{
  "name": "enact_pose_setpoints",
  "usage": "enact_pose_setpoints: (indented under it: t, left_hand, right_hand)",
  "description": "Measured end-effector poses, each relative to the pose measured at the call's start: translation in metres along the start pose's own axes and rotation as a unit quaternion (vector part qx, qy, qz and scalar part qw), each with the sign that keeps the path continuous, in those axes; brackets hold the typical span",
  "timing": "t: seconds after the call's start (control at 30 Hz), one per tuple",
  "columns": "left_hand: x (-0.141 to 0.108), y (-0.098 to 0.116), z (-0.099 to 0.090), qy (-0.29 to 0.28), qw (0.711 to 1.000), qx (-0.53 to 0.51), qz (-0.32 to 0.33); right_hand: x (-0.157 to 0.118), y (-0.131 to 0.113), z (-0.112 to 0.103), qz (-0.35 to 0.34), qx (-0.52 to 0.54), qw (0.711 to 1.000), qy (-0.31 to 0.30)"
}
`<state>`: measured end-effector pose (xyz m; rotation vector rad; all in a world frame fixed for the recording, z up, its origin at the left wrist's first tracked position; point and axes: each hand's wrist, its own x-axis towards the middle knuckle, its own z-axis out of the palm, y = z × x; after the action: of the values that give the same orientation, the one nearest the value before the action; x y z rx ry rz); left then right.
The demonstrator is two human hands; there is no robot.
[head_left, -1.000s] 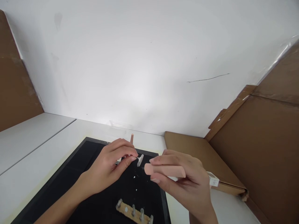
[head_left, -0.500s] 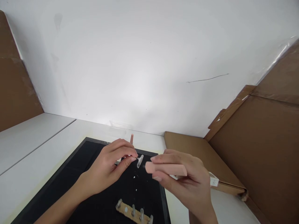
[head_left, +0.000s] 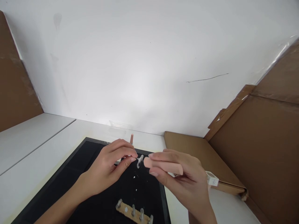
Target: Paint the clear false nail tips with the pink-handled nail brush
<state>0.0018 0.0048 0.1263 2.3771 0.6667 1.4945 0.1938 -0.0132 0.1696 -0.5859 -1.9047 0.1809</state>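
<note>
My left hand (head_left: 109, 168) is closed, pinching a thin dark stem between thumb and fingertips. At the stem's end sits a small whitish, translucent false nail (head_left: 140, 161). My right hand (head_left: 182, 174) is closed around the pink handle of a nail polish brush (head_left: 163, 166). The brush's dark tip points left and meets the nail's right side, though I cannot tell exactly where it touches. Behind my left fingers rises another slim pink cap (head_left: 132, 138), its lower part hidden. Nearer me, a cardboard strip (head_left: 127, 212) carries several translucent nail tips on small stands.
A black mat (head_left: 102, 202) with a raised rim lies on the white table (head_left: 56, 137). White specks dot it. A flat cardboard box (head_left: 193, 146) lies at right, with a small white box (head_left: 212, 179) behind my right hand. Cardboard panels and a white wall enclose the space.
My right hand has moved slightly left with the brush, bringing its tip from beside the nail up to it. My left hand and the nail have stayed in place.
</note>
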Motion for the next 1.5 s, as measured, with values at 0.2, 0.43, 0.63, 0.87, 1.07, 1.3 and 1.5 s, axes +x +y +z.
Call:
enact_pose_setpoints:
  t: [0.2, 0.43, 0.63, 0.87, 1.07, 1.3, 1.5]
  left_hand:
    - [0.0004, -0.0011, -0.0002, 0.002, 1.0, -0.002, -0.002]
    - [-0.0009, -0.0001, -0.0006, 0.001, 1.0, -0.003, -0.006]
    - [-0.0015, 0.0, -0.0009, 0.003, 1.0, 0.003, -0.002]
    - [-0.0016, -0.0002, -0.0007, 0.004, 1.0, 0.004, 0.001]
    - [-0.0015, 0.0002, -0.0014, 0.008, 1.0, 0.014, 0.007]
    - [-0.0008, 0.0011, -0.0022, 0.006, 1.0, 0.016, 0.018]
    - [-0.0002, 0.0027, -0.0027, 0.006, 1.0, 0.015, 0.015]
  right_hand:
    - [-0.0008, -0.0002, -0.0004, -0.016, 0.021, 1.0, 0.003]
    - [-0.0006, -0.0001, -0.0002, -0.01, 0.002, 1.0, 0.014]
    - [-0.0036, -0.0002, -0.0005, 0.019, -0.024, 0.999, 0.011]
    - [-0.0037, 0.0007, -0.0002, -0.016, -0.003, 1.0, 0.02]
    - [-0.0055, 0.0026, -0.0003, 0.036, -0.026, 0.998, 0.042]
    - [-0.0056, 0.0014, -0.0004, 0.027, -0.008, 0.999, 0.03]
    - [-0.0063, 0.0019, -0.0014, 0.028, -0.004, 0.998, 0.048]
